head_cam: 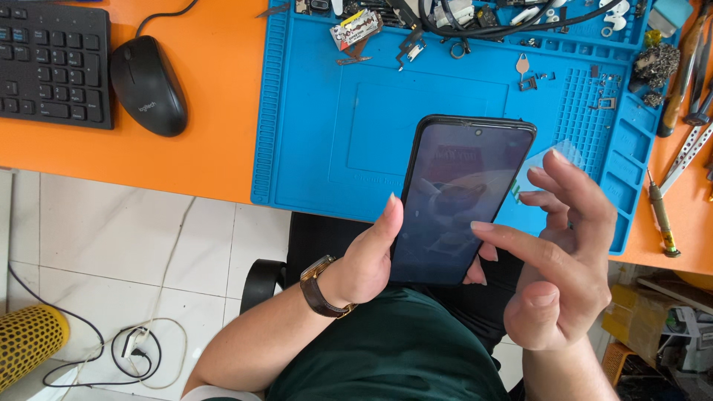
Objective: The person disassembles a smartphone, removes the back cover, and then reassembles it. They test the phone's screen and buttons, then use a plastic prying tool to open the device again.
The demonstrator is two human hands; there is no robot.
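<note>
Left hand (368, 260) is gripping a black smartphone (460, 197) over the lap while the open-fingered right hand (561, 252) is hovering beside it, empty; a loosening grip could be dropping the phone floorward.

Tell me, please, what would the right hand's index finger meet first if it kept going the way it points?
Most likely the dark screen of the smartphone held in the left hand. The right hand points its index fingertip left toward the lower screen, though the gap is hard to judge.

Left grip (368, 256) clasped, right grip (561, 252) seemingly open
</note>
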